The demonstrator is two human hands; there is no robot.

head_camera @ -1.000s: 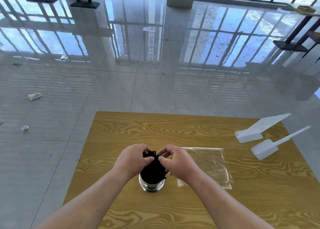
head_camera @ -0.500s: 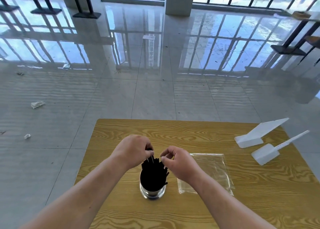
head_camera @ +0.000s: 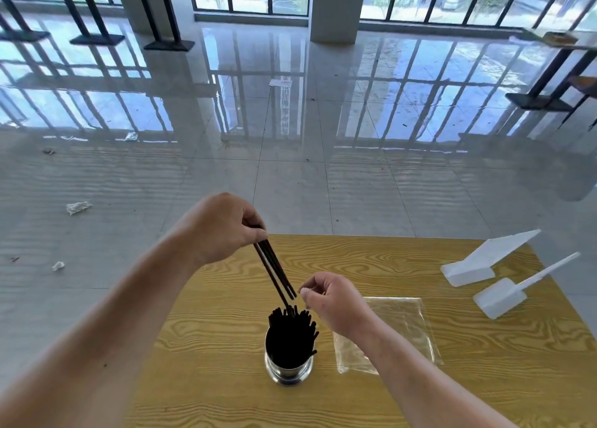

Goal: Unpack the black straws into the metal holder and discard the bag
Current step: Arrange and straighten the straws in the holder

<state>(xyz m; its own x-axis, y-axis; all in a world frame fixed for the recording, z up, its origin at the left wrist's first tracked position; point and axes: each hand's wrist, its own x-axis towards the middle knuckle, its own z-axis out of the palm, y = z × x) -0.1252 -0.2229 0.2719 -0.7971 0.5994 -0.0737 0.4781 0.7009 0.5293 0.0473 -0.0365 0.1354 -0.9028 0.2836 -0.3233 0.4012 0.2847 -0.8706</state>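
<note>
Metal holder [head_camera: 288,375] full of black straws [head_camera: 290,335]

Nothing legible shows anywhere. At twelve o'clock, far out on the glossy floor [head_camera: 290,185], a vertical strip of characters [head_camera: 284,114] appears as a reflection. It is too blurred to read.

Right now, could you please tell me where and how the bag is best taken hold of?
Pinch the bag by its far right corner, coming from above on the right. It lies flat on the table, so only an edge offers purchase, and the right forearm crosses over its left part.
</note>
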